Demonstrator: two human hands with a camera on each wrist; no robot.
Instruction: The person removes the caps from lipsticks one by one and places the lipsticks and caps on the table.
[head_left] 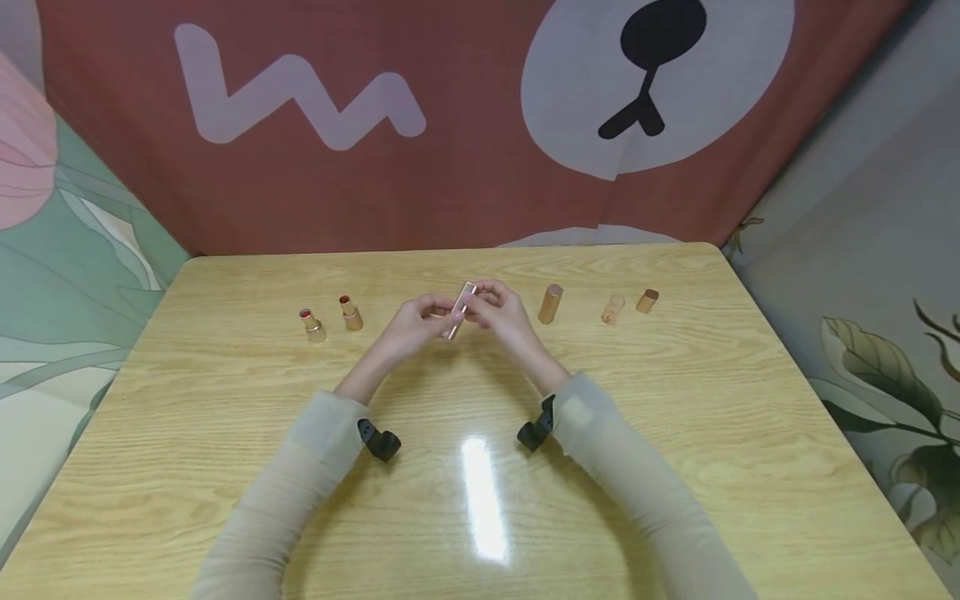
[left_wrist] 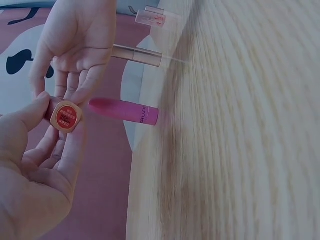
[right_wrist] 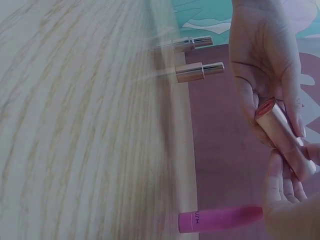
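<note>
A rose-gold lipstick tube (head_left: 462, 300) is held between both hands above the table. My left hand (head_left: 412, 327) pinches its lower end between thumb and fingers. Fingers of my right hand (head_left: 506, 315) grip the upper end. In the left wrist view the lipstick's red-labelled base (left_wrist: 66, 116) faces the camera. The right wrist view shows the lipstick (right_wrist: 282, 131) lengthwise, both hands on it. Close by stands an upright bright pink tube (left_wrist: 125, 110) with lettering near its bottom; in the head view it cannot be made out.
Two uncapped gold lipsticks (head_left: 350, 314) (head_left: 312, 326) stand on the wooden table (head_left: 225, 467) to the left. Toward the right are a gold cylinder (head_left: 551, 304), a clear cap-like piece (head_left: 612, 309) and a small copper-coloured piece (head_left: 647, 301). A red patterned cloth (head_left: 465, 192) hangs behind the table.
</note>
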